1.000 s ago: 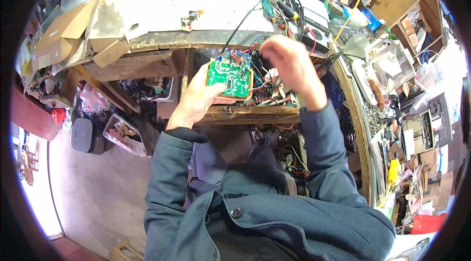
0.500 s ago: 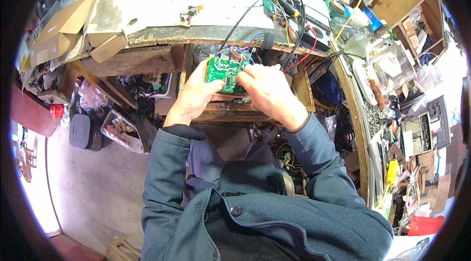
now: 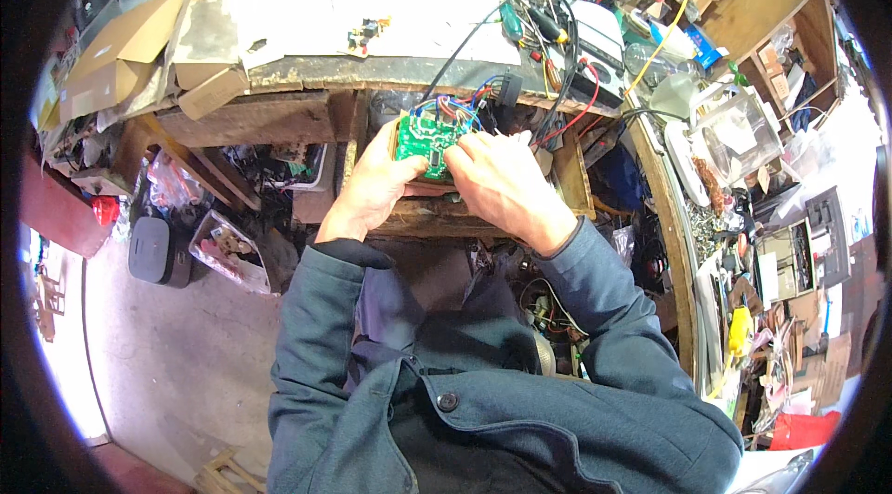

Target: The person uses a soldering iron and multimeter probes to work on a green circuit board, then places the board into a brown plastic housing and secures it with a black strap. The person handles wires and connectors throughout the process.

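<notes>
A green circuit board (image 3: 418, 138) is held over the open wooden drawer (image 3: 423, 217), with its component side facing up. My left hand (image 3: 373, 180) grips its left edge, thumb lying on the board's face. On the board's right side my right hand (image 3: 506, 180) is closed, fingers bent in; whether they pinch the board or some small part there is hidden. Blue, red and white wires (image 3: 455, 108) run from the board's far edge toward a black connector (image 3: 507, 89).
Past the drawer is a workbench (image 3: 372, 71) with white paper and a small component cluster (image 3: 369, 32). Screwdrivers (image 3: 546, 22) and cables lie beside a white-and-black instrument (image 3: 599, 43). Cardboard boxes (image 3: 125, 43) stand at left; a cluttered side bench (image 3: 674, 224) runs along the right.
The view has shifted slightly. The board stays in my left hand, and my right hand's fingers have moved a little against its right side.
</notes>
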The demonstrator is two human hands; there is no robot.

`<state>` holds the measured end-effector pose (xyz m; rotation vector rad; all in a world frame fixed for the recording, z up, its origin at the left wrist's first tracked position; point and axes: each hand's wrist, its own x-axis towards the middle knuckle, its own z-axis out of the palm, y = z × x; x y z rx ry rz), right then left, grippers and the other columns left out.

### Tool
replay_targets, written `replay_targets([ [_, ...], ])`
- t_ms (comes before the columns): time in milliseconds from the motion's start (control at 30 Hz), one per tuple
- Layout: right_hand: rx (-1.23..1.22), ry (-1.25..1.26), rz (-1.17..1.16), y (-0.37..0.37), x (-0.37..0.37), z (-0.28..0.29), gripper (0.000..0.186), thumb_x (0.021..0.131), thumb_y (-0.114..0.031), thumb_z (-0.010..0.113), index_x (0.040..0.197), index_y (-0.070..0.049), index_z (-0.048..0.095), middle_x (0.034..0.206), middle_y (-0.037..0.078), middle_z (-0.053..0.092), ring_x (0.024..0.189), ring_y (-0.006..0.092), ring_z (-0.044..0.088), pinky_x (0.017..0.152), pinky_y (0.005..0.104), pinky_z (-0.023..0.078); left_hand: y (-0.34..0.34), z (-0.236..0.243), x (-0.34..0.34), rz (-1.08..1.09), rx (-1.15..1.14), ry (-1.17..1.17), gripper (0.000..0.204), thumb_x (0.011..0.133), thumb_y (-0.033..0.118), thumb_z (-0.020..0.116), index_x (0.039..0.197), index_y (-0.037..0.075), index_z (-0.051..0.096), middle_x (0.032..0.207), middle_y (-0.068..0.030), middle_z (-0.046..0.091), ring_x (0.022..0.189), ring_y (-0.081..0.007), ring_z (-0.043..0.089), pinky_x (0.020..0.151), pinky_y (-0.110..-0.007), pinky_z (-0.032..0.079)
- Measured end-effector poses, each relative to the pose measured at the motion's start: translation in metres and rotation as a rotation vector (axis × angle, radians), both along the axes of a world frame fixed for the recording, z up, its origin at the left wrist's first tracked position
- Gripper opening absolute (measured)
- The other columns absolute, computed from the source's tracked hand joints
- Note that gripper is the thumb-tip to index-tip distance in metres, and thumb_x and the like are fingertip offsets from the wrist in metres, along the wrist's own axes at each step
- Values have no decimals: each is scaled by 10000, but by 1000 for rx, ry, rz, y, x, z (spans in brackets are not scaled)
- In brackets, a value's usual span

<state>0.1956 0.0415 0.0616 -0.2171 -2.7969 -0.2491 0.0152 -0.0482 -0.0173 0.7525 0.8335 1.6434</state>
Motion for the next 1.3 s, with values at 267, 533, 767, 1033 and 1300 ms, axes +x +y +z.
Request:
replay_targets([
  [267,55,-20,-47,-7,-5,-4,133,870,-147,638,961,-61,594,937,109,597,910,287,631,782,424,502,1,-2,1,7,5,-19,671,907,-62,634,1541,29,433,1358,-67,633,1233,-184,631,1047,-366,541],
  [533,103,-66,-92,-5,-6,-5,132,884,-146,623,990,-76,586,944,100,586,916,278,623,776,415,463,8,-18,-3,39,80,46,694,907,-28,655,1556,32,417,1406,-70,610,1279,-198,612,1091,-377,526],
  [767,95,-76,-5,2,-3,-4,112,887,-158,632,954,-80,587,907,97,598,853,281,642,741,423,493,8,-13,-1,21,98,53,676,926,-12,654,1556,44,415,1403,-76,613,1276,-203,620,1082,-397,538],
  [1033,-36,-48,40,16,-6,-10,131,941,-180,605,874,-70,583,763,113,620,691,311,683,608,441,538,2,-9,-2,-13,32,31,671,947,5,638,1565,89,392,1361,-86,630,1181,-244,685,906,-456,651],
  [1300,-107,1,-124,10,-1,-7,175,956,-242,689,941,-94,595,844,85,640,729,314,696,598,531,536,3,-10,-2,-21,51,21,648,955,26,648,1554,79,405,1364,-91,640,1178,-250,690,915,-450,645],
])
